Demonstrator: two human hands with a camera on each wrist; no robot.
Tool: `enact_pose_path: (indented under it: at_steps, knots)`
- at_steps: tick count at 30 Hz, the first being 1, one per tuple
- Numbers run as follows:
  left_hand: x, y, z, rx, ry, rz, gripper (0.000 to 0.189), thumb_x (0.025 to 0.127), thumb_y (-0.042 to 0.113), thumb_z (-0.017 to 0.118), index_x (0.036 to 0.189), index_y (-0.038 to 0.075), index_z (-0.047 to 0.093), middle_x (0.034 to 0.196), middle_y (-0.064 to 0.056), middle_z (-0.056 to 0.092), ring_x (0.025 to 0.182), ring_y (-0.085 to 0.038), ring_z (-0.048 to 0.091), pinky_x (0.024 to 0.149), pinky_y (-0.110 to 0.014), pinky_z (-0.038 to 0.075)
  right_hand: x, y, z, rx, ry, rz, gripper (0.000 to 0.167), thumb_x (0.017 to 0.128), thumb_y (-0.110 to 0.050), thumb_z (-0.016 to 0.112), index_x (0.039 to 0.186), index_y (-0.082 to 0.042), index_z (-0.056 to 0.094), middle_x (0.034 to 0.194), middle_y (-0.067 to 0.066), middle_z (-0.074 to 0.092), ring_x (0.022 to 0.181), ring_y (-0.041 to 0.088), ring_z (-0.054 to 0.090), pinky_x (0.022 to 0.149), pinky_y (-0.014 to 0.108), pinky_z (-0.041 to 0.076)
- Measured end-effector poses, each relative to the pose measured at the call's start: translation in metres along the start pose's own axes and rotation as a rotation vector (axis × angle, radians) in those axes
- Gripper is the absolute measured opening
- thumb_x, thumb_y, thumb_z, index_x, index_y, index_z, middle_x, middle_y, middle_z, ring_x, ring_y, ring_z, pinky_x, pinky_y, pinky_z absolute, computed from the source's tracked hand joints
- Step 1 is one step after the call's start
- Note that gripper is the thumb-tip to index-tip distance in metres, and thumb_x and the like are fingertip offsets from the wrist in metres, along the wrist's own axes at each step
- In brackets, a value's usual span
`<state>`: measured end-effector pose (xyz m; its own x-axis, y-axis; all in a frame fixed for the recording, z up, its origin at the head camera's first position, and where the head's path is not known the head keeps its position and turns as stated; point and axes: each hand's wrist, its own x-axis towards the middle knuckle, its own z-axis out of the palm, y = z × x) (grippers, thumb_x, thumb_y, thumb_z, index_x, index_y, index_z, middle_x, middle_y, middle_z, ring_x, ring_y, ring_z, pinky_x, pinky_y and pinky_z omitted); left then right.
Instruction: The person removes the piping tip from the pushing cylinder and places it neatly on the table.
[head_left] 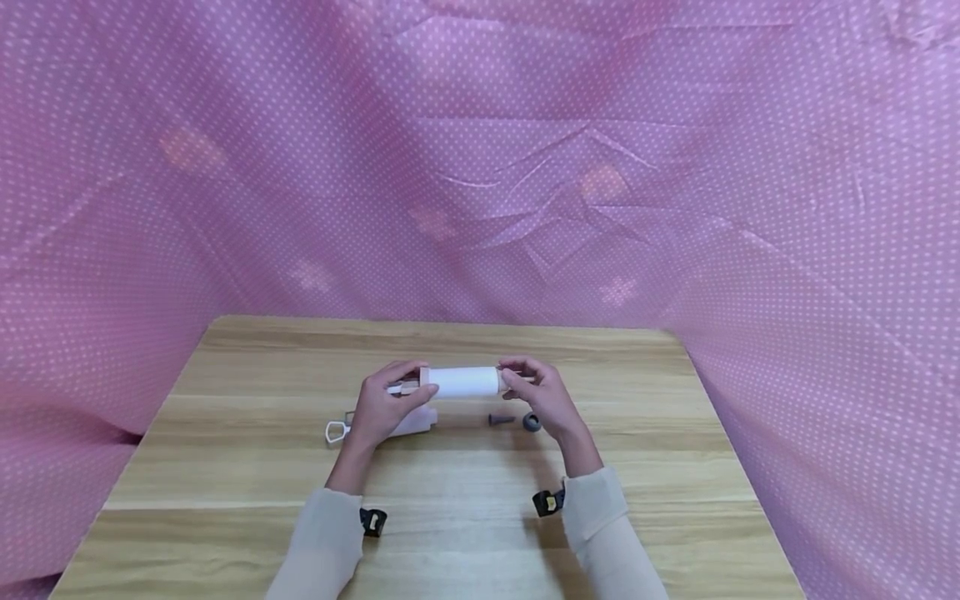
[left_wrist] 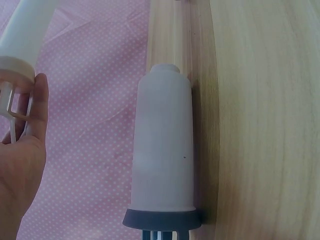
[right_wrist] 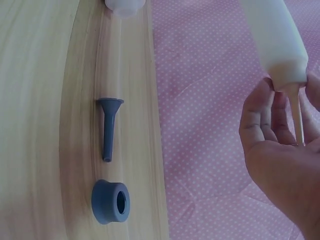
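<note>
Centrally, the left hand [head_left: 378, 408] and the right hand [head_left: 551, 404] grip opposite ends of a white bottle [head_left: 465, 382], thumb and fingers pinching at each end, so that neither hand is nearer. The bottle's long axis runs from hand to hand, roughly parallel to the far edge of the table [head_left: 450, 508]; it is held above the top, toward that edge and about midway between the side edges. Its body is smooth, plain and cylindrical. A pale collar [left_wrist: 18, 70] and a white open frame [left_wrist: 7, 100] form the left end; a thin stem [right_wrist: 295, 112] extends from the right end into the palm. Beyond the hands, a second bottle [left_wrist: 162, 140] lies beside the left hand, neck toward the table's right edge, with a gray collar [left_wrist: 162, 218]. On the right hand's side lie a gray funnel [right_wrist: 108, 125] and, just beside it, a gray ring [right_wrist: 103, 202]. Pink dotted cloth [head_left: 480, 208] rises past the far edge.
</note>
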<state>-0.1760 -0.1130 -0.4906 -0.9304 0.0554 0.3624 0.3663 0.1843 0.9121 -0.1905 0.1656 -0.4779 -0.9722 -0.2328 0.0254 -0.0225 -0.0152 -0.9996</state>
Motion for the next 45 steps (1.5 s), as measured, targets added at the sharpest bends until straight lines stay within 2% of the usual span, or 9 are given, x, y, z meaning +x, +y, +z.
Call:
enact_pose_path:
  at_steps: [7,14,21,26,29,33,36,40,45]
  knots:
    - [0.0,-0.006,0.0,0.032,-0.002,-0.046,0.037,0.081,0.006,0.085,0.116,0.002,0.073,0.115,-0.016,0.071,0.099,-0.024,0.066,0.081,-0.025,0.056,-0.002,0.004,-0.001,-0.004,-0.04,0.081,0.037,0.102,-0.02,0.063,0.128,0.006,0.06,0.125,0.019,0.058,0.1,0.027,0.065,0.084,0.037,0.059]
    - [-0.001,-0.011,-0.002,0.018,0.011,-0.029,0.034,0.081,0.011,0.086,0.113,0.005,0.076,0.11,-0.01,0.072,0.095,-0.016,0.066,0.081,-0.024,0.055,-0.002,0.006,-0.002,-0.033,-0.056,0.053,0.033,0.1,-0.013,0.065,0.127,0.006,0.062,0.123,0.017,0.06,0.097,0.027,0.067,0.083,0.038,0.059]
    - [-0.001,-0.013,-0.001,0.005,0.019,-0.026,0.034,0.08,0.008,0.086,0.112,0.002,0.075,0.108,-0.012,0.072,0.093,-0.014,0.065,0.079,-0.02,0.054,-0.005,0.002,-0.003,-0.012,-0.076,-0.008,0.031,0.095,-0.002,0.068,0.124,0.01,0.061,0.127,0.017,0.061,0.106,0.049,0.061,0.081,0.039,0.059]
    - [-0.001,-0.008,0.0,0.03,0.006,-0.032,0.035,0.081,0.004,0.084,0.114,-0.001,0.074,0.111,-0.017,0.071,0.096,-0.023,0.066,0.079,-0.022,0.054,-0.003,0.003,-0.003,0.005,-0.056,-0.028,0.026,0.099,-0.005,0.064,0.117,0.013,0.062,0.122,0.015,0.065,0.101,0.029,0.066,0.083,0.038,0.059]
    - [-0.002,0.008,-0.002,0.035,-0.017,-0.026,0.035,0.082,0.003,0.083,0.115,-0.003,0.073,0.112,-0.019,0.07,0.098,-0.027,0.066,0.081,-0.025,0.055,-0.001,0.003,-0.002,0.012,-0.028,-0.035,0.025,0.1,-0.005,0.062,0.115,0.015,0.062,0.118,0.016,0.067,0.098,0.021,0.066,0.083,0.038,0.059]
    - [-0.006,0.029,-0.005,0.04,-0.028,-0.021,0.033,0.084,0.003,0.081,0.115,-0.003,0.072,0.111,-0.019,0.071,0.097,-0.022,0.066,0.081,-0.027,0.056,0.0,0.004,-0.002,0.008,-0.02,-0.003,0.029,0.099,-0.005,0.064,0.124,0.011,0.06,0.121,0.018,0.065,0.098,0.023,0.066,0.082,0.038,0.059]
    - [-0.008,0.032,-0.005,0.038,-0.027,-0.024,0.033,0.084,0.003,0.081,0.115,-0.005,0.072,0.111,-0.019,0.071,0.096,-0.018,0.065,0.08,-0.026,0.056,-0.001,0.007,-0.003,0.016,-0.037,0.056,0.035,0.101,-0.011,0.063,0.131,0.006,0.058,0.123,0.019,0.062,0.098,0.024,0.067,0.083,0.038,0.059]
    - [-0.01,0.034,-0.006,0.037,-0.027,-0.041,0.034,0.083,0.005,0.082,0.115,-0.003,0.073,0.112,-0.019,0.071,0.095,-0.018,0.065,0.079,-0.025,0.056,-0.005,0.011,-0.005,0.02,-0.108,0.126,0.039,0.105,-0.019,0.057,0.13,0.011,0.056,0.12,0.025,0.06,0.093,0.022,0.067,0.083,0.038,0.059]
    - [-0.013,0.033,-0.005,0.054,-0.025,-0.041,0.033,0.083,0.005,0.083,0.113,-0.001,0.073,0.112,-0.018,0.071,0.097,-0.025,0.066,0.081,-0.029,0.055,-0.01,0.015,-0.008,-0.004,-0.148,0.097,0.039,0.104,-0.013,0.059,0.132,0.013,0.055,0.123,0.033,0.058,0.088,0.02,0.068,0.084,0.042,0.059]
